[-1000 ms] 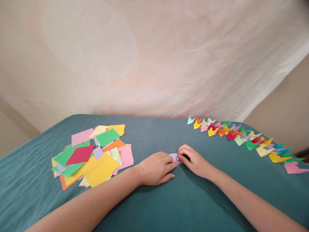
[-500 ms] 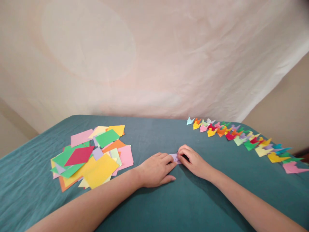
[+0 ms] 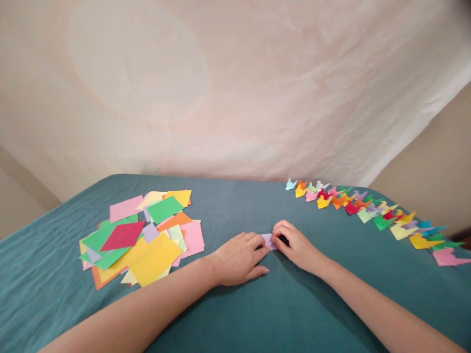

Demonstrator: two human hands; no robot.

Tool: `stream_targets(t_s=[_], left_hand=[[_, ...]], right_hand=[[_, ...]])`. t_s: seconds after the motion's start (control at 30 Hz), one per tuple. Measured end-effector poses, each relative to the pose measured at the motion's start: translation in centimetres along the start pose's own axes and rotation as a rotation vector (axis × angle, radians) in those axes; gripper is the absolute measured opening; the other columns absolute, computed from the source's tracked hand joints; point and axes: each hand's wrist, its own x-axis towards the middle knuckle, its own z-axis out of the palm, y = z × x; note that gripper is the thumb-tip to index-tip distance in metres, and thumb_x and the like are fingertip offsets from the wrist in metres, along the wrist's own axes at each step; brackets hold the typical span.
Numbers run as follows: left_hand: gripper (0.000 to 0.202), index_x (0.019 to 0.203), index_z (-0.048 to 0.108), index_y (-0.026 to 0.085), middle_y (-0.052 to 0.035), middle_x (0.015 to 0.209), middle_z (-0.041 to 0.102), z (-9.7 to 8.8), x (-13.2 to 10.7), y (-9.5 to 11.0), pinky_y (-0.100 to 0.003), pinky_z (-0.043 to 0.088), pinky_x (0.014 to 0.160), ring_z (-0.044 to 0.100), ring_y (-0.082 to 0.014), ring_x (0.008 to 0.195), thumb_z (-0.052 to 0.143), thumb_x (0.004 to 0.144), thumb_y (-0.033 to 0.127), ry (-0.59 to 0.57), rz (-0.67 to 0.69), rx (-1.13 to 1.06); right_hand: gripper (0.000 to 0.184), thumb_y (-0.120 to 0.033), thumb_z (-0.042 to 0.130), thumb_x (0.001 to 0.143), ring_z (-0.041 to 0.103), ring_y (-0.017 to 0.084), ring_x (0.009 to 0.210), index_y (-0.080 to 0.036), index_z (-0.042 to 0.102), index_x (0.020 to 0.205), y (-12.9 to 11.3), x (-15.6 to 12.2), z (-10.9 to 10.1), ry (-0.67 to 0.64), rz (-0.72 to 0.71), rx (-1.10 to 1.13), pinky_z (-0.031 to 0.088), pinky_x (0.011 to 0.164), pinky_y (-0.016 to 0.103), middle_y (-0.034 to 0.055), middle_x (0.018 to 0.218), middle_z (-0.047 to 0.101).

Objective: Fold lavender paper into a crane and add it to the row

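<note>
A small lilac paper piece lies on the teal tablecloth, mostly covered by both hands. My left hand rests palm down, its fingertips pressing the paper's left part. My right hand has its fingers curled and pinched on the paper's right end. Only a small strip of the paper shows between the two hands.
A loose pile of coloured paper squares lies to the left. A curved row of several folded paper figures runs along the right side toward the table's edge. A pale cloth backdrop hangs behind the table.
Both hands stay on the lilac paper with only slight finger shifts. The view has barely moved.
</note>
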Motion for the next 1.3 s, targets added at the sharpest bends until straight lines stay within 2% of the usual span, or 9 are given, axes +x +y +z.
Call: stream_targets(t_s=[0.37,0.5,0.67,0.8,0.9,1.03,1.3], left_hand=[[0.043,0.114,0.052,0.014,-0.0120,0.107,0.053,0.0,0.0,0.0,-0.035,0.041,0.087,0.050,-0.0241,0.100,0.046,0.086,0.046,-0.004,-0.004,0.006],[0.039,0.111,0.054,0.014,-0.0122,0.103,0.055,-0.5,-0.1,-0.1,-0.034,0.042,0.086,0.053,-0.0232,0.094,0.045,0.088,0.044,-0.023,0.030,-0.013],[0.032,0.114,0.053,0.017,-0.0119,0.105,0.058,-1.4,-0.4,-0.5,-0.034,0.042,0.088,0.054,-0.0236,0.100,0.047,0.087,0.033,-0.053,0.126,-0.069],[0.036,0.118,0.051,0.017,-0.0094,0.110,0.061,-1.7,-0.6,-1.3,-0.033,0.041,0.093,0.054,-0.0215,0.105,0.044,0.083,0.015,-0.063,0.132,-0.192],[0.047,0.123,0.049,0.019,-0.0075,0.115,0.060,-1.5,-0.8,-2.1,-0.032,0.039,0.096,0.053,-0.0202,0.109,0.042,0.078,0.007,-0.068,0.108,-0.281],[0.054,0.128,0.044,0.020,-0.0078,0.116,0.058,-0.8,-0.8,-2.5,-0.032,0.040,0.095,0.053,-0.0189,0.108,0.039,0.077,0.003,-0.036,0.033,-0.329],[0.047,0.127,0.046,0.019,-0.0104,0.120,0.054,-0.1,-0.5,-1.9,-0.033,0.039,0.096,0.050,-0.0193,0.109,0.040,0.082,0.006,0.001,0.043,-0.266]], right_hand=[[0.009,-0.014,0.047,0.084,0.051,0.018,0.081,-0.019,0.051,0.077,-0.1,0.0,0.2,0.005,0.005,-0.021,0.044,0.075,0.034,0.0047,0.085,0.051],[0.009,-0.016,0.047,0.084,0.051,0.018,0.081,-0.019,0.050,0.077,-0.1,0.0,0.2,0.006,-0.001,-0.022,0.044,0.074,0.034,0.0050,0.086,0.051],[0.009,-0.016,0.047,0.084,0.051,0.018,0.081,-0.020,0.051,0.076,-0.1,0.0,0.2,0.007,0.002,-0.028,0.044,0.074,0.034,0.0049,0.085,0.051],[0.008,-0.017,0.048,0.084,0.051,0.018,0.081,-0.020,0.051,0.076,0.0,0.0,0.2,0.006,-0.001,-0.025,0.044,0.073,0.034,0.0050,0.085,0.052],[0.008,-0.017,0.048,0.083,0.051,0.018,0.080,-0.020,0.051,0.076,0.0,0.0,0.2,0.011,-0.001,-0.028,0.044,0.073,0.033,0.0050,0.085,0.052],[0.009,-0.016,0.048,0.083,0.052,0.018,0.080,-0.020,0.051,0.076,0.0,0.0,0.2,0.015,0.004,-0.027,0.044,0.073,0.033,0.0048,0.084,0.052],[0.009,-0.016,0.048,0.083,0.052,0.018,0.079,-0.020,0.051,0.076,0.1,-0.1,0.3,0.023,0.004,-0.025,0.044,0.072,0.034,0.0048,0.084,0.052]])
